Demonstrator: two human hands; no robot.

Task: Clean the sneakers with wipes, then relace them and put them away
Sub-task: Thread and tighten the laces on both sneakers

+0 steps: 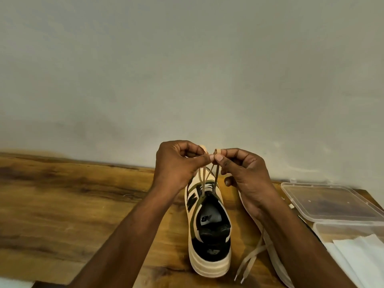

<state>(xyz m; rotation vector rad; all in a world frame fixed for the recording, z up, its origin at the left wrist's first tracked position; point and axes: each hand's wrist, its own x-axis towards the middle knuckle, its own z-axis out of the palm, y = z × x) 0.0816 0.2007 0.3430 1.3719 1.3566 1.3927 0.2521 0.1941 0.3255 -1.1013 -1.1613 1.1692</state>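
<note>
**Cream lace pinched in both hands above a standing sneaker**

Cream and olive with black panels, the sneaker (208, 231) stands upright on the wooden table (62, 204), heel toward the camera and toe toward the pale wall (187, 59). Its lace (204, 173) rises from the top eyelets in two strands that cross just below the hands.

The left hand (176, 165) is curled tight, thumb pressed against the forefinger, pinching a loop of the lace whose end shows above the knuckles. The right hand (245, 171) does the same on its side: thumb and forefinger are clamped on a second small loop, the other fingers folded in under the palm. The two thumb tips meet, or very nearly, directly above the tongue of the shoe. Neither hand touches the shoe itself; both hold only the lace, raised above it.

Just beside the sneaker, under the right forearm, a second sneaker (276, 260) lies mostly hidden, only its pale sole edge showing. A loose lace (249, 260) trails from it across the table, its two tips ending near the front edge.

At the right stands a clear plastic box (332, 204) with its lid on, and in front of it a stack of white wipes (357, 258).
</note>
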